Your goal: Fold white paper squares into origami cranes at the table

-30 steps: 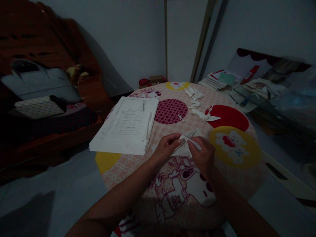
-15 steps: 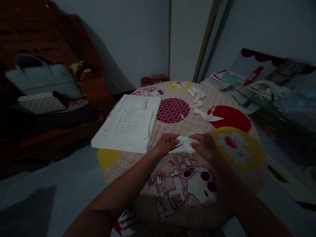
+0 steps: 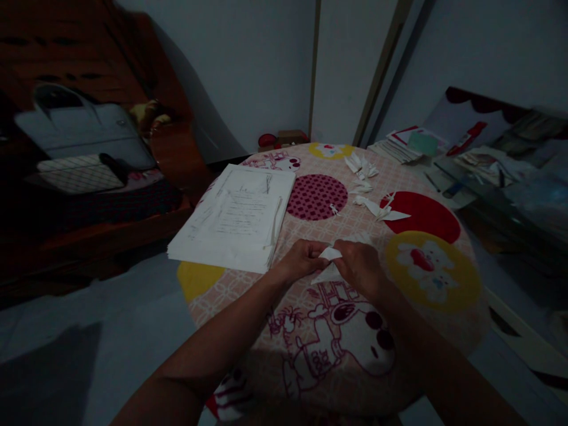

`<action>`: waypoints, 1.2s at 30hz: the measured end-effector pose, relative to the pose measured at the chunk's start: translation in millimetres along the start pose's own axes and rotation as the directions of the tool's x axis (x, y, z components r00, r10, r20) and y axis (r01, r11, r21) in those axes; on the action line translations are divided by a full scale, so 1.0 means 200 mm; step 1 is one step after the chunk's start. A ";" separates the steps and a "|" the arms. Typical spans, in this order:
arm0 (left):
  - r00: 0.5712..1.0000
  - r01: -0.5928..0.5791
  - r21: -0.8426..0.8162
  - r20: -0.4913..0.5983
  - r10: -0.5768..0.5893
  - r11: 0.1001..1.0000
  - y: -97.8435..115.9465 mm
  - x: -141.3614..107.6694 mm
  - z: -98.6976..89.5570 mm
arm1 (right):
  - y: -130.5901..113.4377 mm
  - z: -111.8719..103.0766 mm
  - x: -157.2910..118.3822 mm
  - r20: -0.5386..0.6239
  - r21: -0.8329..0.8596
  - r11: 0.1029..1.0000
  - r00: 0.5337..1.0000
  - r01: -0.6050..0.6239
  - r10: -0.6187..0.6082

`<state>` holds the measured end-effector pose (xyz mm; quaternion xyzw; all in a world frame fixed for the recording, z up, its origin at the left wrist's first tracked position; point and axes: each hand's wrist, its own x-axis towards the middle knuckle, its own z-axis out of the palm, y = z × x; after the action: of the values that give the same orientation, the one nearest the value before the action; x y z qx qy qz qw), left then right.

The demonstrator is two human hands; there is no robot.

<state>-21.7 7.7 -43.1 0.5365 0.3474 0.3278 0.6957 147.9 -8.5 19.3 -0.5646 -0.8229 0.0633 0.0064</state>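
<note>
A folded piece of white paper (image 3: 331,254) is pinched between my two hands, low over the patterned tablecloth (image 3: 248,305). My left hand (image 3: 302,259) grips its left side, fingers closed. On the other side my right hand (image 3: 358,263) is closed over the paper and covers much of it. One pale corner sticks out below the fingers. Beyond the hands lie several folded paper figures, among them a paper bird (image 3: 381,210) with pointed ends and a crumpled-looking white figure (image 3: 361,165). To the left rests a thick stack of printed paper sheets (image 3: 242,213).
A wooden bench at the left bears a pale handbag (image 3: 84,133) and a quilted purse (image 3: 80,174). At the right, a glass-topped surface holds papers (image 3: 488,163) and a plastic bag (image 3: 541,198). More papers (image 3: 394,148) lie past the table's far right edge.
My right hand has moved left and over the paper, so the hands are closer together and less of the paper shows. The whole view has shifted slightly.
</note>
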 end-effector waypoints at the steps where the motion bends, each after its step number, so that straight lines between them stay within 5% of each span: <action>1: 1.000 -0.005 -0.007 0.010 0.005 1.000 0.01 0.00 0.00 | 0.01 0.01 -0.01 -0.025 0.024 1.000 1.000 0.009 -0.009; 15: 0.995 -0.064 0.006 -0.071 0.064 0.998 0.09 -0.03 0.07 | 0.05 0.11 -0.06 -0.276 0.157 0.981 0.959 0.112 -0.065; 20: 0.993 -0.080 0.036 -0.088 0.083 0.996 0.08 -0.03 0.08 | 0.04 0.08 -0.07 -0.219 0.139 0.986 0.974 0.090 -0.058; 29: 0.978 -0.091 0.350 -0.143 0.149 0.932 0.03 -0.03 0.11 | 0.03 0.04 -0.09 -0.144 0.080 0.995 0.988 0.067 -0.055; 36: 0.976 -0.077 0.348 -0.164 0.141 0.934 0.03 -0.03 0.12 | 0.06 0.06 -0.11 -0.187 0.139 0.983 0.978 0.118 -0.091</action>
<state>-5.2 -8.1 -32.3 0.6337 0.4320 0.3500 0.5379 165.5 -27.1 7.6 -0.5220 -0.8404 0.0733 0.1261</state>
